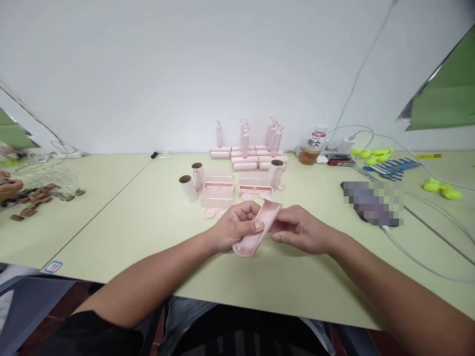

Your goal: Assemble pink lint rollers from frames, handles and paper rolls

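My left hand (239,227) is closed on a pale pink trough-shaped plastic shell (256,235), its thumb pressed inside. The shell is tilted, with its open face toward me. On its right side, my right hand (302,230) is curled with its fingers partly behind the shell; a pinkish piece seems to be in them, mostly hidden. Just beyond the hands lie a clear pink box part (217,198), another pink trough (256,189) and small round pink discs (210,213). Cardboard-cored white rolls (188,189) stand at the left of these parts.
Pink roller cases (245,163) are stacked by the wall, with several upright pink handles (245,143) on them. At right are a bottle (312,146), a phone (371,202), cables and yellow-green pieces (441,189). Brown pieces (37,198) and another person's hand (9,188) are far left.
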`<state>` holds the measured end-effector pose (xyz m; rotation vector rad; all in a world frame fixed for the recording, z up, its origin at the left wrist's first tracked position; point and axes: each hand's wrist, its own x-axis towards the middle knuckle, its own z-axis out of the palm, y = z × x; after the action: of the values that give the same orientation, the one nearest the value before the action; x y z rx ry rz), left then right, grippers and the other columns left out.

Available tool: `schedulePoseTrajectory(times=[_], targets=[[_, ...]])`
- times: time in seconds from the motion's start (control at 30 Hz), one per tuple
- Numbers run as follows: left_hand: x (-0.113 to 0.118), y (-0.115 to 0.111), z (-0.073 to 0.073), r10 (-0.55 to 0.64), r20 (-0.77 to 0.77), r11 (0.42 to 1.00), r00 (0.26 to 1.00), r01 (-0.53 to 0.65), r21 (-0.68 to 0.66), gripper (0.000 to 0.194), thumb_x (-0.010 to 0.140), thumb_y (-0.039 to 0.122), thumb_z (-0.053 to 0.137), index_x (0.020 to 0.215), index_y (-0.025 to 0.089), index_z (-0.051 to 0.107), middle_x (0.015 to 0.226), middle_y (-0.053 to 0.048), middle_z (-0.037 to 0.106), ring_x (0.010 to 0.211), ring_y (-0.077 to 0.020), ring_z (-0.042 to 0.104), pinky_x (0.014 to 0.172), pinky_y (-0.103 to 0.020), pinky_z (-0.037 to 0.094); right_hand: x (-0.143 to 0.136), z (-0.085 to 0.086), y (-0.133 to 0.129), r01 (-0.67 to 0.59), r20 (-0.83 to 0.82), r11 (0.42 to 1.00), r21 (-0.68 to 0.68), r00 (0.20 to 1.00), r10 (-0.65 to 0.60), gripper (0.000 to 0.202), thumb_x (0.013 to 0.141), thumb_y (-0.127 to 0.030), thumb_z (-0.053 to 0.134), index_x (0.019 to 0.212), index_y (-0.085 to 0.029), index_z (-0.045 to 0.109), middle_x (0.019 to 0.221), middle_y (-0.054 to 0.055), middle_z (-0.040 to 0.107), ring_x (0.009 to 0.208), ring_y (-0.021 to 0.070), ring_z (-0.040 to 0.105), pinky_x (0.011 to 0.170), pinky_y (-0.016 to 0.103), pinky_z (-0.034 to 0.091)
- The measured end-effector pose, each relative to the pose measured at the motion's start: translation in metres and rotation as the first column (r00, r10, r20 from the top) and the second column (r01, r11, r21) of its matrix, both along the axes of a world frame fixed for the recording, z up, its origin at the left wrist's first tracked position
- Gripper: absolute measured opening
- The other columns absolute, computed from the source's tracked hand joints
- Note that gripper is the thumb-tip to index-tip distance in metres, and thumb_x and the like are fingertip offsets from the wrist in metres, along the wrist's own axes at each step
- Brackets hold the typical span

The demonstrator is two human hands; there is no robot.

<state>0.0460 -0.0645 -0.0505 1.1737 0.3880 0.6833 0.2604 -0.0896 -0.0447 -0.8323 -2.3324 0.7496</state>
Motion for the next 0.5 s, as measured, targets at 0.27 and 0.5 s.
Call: schedulePoseTrajectory(times=[0.27, 0.5], targets=[[-0.006, 0.003, 0.001, -0.266, -0.078, 0.963, 0.961, 0.261, -0.071, 0.044, 0.083, 0.046, 0.069, 0.115, 0.017, 0.057, 0.075, -0.001, 0.063, 0.059, -0.0106, 0.06, 0.055, -0.021, 0.041, -0.004, -0.001, -0.004, 0.055, 0.122, 0.998, 0.044, 0.991, -0.06, 0.037, 0.084, -0.054, 0.064, 0.081, -0.017, 0.064, 0.062, -0.002, 0.056, 0.055, 0.0116, 0.048, 0.055, 0.022, 0.035], [-0.009, 0.005, -0.007, -0.415, -0.069, 0.909, 0.907, 0.411, -0.065, 0.039, 0.082, 0.045, 0.07, 0.103, 0.017, 0.051, 0.083, -0.011, 0.073, 0.079, -0.0237, 0.072, 0.072, -0.034, 0.051, -0.007, 0.001, -0.002, 0.19, 0.366, 0.981, -0.043, 0.916, -0.161, 0.035, 0.074, -0.05, 0.073, 0.074, -0.017, 0.061, 0.064, -0.002, 0.058, 0.057, 0.0119, 0.049, 0.052, 0.021, 0.032]])
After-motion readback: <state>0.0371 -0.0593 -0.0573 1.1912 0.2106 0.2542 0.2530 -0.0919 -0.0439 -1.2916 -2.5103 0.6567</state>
